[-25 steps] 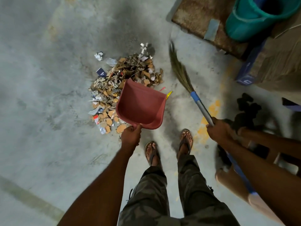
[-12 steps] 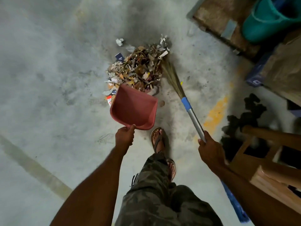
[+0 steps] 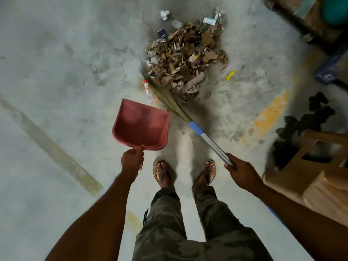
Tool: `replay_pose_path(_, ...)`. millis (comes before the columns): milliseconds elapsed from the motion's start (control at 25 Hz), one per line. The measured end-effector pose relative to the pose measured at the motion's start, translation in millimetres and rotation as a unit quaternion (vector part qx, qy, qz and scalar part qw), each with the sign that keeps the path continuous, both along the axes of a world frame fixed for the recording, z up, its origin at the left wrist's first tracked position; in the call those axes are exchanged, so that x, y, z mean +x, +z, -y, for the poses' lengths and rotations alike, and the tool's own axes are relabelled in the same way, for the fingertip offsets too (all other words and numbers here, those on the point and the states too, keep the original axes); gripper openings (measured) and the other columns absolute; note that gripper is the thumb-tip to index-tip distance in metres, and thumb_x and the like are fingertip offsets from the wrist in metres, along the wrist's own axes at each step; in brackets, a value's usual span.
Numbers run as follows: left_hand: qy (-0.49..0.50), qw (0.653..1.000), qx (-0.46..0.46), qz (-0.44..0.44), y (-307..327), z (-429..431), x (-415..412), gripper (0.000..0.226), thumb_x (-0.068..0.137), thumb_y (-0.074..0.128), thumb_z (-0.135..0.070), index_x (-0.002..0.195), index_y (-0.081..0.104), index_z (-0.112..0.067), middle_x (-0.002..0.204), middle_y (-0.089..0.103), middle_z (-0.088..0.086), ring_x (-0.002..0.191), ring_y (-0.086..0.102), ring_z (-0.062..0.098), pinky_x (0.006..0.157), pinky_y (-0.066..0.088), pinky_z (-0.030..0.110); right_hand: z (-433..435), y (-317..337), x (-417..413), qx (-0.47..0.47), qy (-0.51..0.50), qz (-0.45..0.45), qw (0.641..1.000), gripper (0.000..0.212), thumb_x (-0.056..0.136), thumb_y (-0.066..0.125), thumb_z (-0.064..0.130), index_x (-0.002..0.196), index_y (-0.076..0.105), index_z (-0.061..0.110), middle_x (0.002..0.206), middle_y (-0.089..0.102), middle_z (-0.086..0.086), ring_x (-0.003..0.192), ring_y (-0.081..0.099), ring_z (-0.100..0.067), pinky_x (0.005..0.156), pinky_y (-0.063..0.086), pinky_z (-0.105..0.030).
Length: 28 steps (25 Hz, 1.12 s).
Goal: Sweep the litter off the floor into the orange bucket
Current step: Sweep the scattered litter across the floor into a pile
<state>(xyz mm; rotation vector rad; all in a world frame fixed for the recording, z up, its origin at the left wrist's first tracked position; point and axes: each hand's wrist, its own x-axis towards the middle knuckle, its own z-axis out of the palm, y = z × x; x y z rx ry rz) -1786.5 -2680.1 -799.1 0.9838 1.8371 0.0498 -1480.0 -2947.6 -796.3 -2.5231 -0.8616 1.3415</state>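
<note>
The left hand [image 3: 131, 161] grips the handle of the red plastic dustpan [image 3: 141, 126], whose mouth is just short of the heap of brown cardboard and paper litter [image 3: 185, 59] on the concrete floor [image 3: 56, 63]. The straw broom [image 3: 216, 147] touches the heap's near-left edge with its bristles; the right hand [image 3: 243, 172] clasps its metal handle.

Teal tub [image 3: 336, 11] (a bucket, perhaps) cropped

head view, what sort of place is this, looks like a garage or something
Probably a storeroom, workshop or garage, not a living space. The floor is bare stained concrete with worn yellow paint marks, wooden furniture stands at the right edge, and the litter pile is mostly cardboard scraps.
</note>
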Motion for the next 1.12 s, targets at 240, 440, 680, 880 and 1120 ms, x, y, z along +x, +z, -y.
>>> replay_pose_path(240, -0.005, 1.000, -0.021, -0.007, -21.5, -29.9, -73.7, 0.042, 0.092, 0.072, -0.043, 0.075, 0.067, -0.006, 0.055, 0.055, 0.003, 0.043, 0.046, 0.016, 0.041, 0.036, 0.023, -94.3, -46.4, -47.8, -0.075, 0.026, 0.009, 0.997, 0.044, 0.100, 0.058, 0.035, 0.143, 0.057, 0.030, 0.137, 0.065, -0.011, 0.120, 0.062, -0.037, 0.097, 0.053, -0.043)
replay_pose_path(440, -0.073, 0.997, -0.017, 0.028, -23.2, -81.6, -57.2, 0.041, 0.093, 0.071, -0.042, 0.074, 0.067, -0.006, 0.053, 0.056, 0.002, 0.043, 0.048, 0.014, 0.040, 0.039, 0.022, -131.5, -53.9, -33.3, -0.086, -0.061, 0.088, 0.991, 0.029, 0.101, 0.054, 0.038, 0.120, 0.068, 0.022, 0.116, 0.071, -0.017, 0.106, 0.065, -0.042, 0.088, 0.055, -0.044)
replay_pose_path(680, -0.127, 0.991, -0.005, 0.049, -22.3, -135.9, 2.8, 0.043, 0.092, 0.069, -0.045, 0.079, 0.068, -0.004, 0.056, 0.057, 0.001, 0.045, 0.049, 0.013, 0.044, 0.041, 0.026, -149.9, -38.1, -3.7, -0.062, -0.107, 0.094, 0.988, 0.023, 0.104, 0.053, 0.039, 0.110, 0.068, 0.023, 0.103, 0.071, -0.017, 0.082, 0.057, -0.032, 0.071, 0.044, -0.035)
replay_pose_path(880, -0.127, 0.990, 0.008, 0.066, -11.5, -162.4, 38.3, 0.042, 0.094, 0.070, -0.043, 0.079, 0.068, -0.004, 0.059, 0.057, 0.005, 0.046, 0.047, 0.016, 0.042, 0.039, 0.024, -141.3, -8.4, -1.3, -0.046, -0.136, 0.085, 0.986, 0.025, 0.104, 0.055, 0.037, 0.122, 0.068, 0.026, 0.105, 0.071, -0.016, 0.094, 0.064, -0.039, 0.074, 0.046, -0.037)
replay_pose_path(1120, -0.167, 0.982, -0.001, 0.082, 16.5, -204.9, 43.0, 0.041, 0.096, 0.068, -0.042, 0.080, 0.068, -0.004, 0.062, 0.058, 0.007, 0.048, 0.050, 0.018, 0.040, 0.040, 0.021, -151.2, 39.5, -11.1, -0.037, -0.194, 0.105, 0.975, 0.033, 0.104, 0.057, 0.038, 0.132, 0.067, 0.025, 0.102, 0.071, -0.014, 0.090, 0.061, -0.036, 0.075, 0.042, -0.035)
